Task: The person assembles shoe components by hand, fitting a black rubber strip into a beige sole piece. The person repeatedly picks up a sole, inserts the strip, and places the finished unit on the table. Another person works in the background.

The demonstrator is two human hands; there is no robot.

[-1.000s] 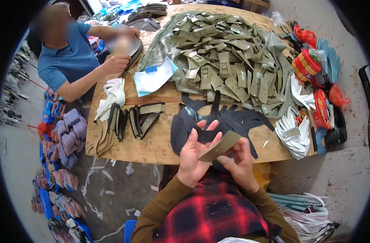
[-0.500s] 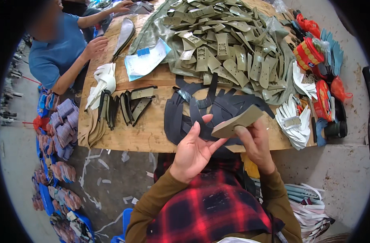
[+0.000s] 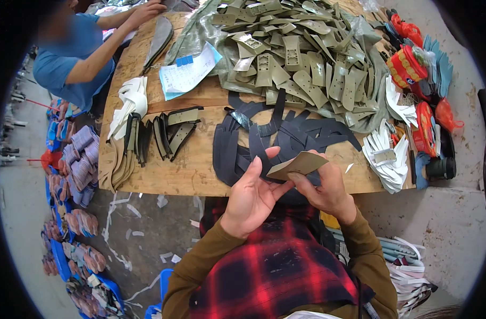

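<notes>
An olive-tan flat piece (image 3: 299,162), seemingly of the same kind as those in the heap, is pinched in my right hand (image 3: 332,192), thumb on its near face. It is tilted above the near table edge. My left hand (image 3: 248,202) lies palm up just left of it, thumb and fingers spread, some fingertips close to the piece's lower edge; whether they touch it I cannot tell. Under and beyond both hands lie dark curved strips (image 3: 226,154), loosely overlapping. Farther back rises the big heap of olive shaped pieces (image 3: 312,66), some with holes, on a greenish plastic sheet (image 3: 200,50).
Dark-edged olive pieces (image 3: 185,116), white strips (image 3: 128,103) and tan strips (image 3: 115,165) lie at the table's left, below a written paper (image 3: 192,74). White pieces (image 3: 384,159) and red packages (image 3: 408,68) line the right side. A co-worker in blue (image 3: 75,64) reaches over the far left.
My right hand has brought the olive piece left and slightly down, closer to my left hand, and its tilt has changed. The co-worker's arm has moved away toward the table's far end.
</notes>
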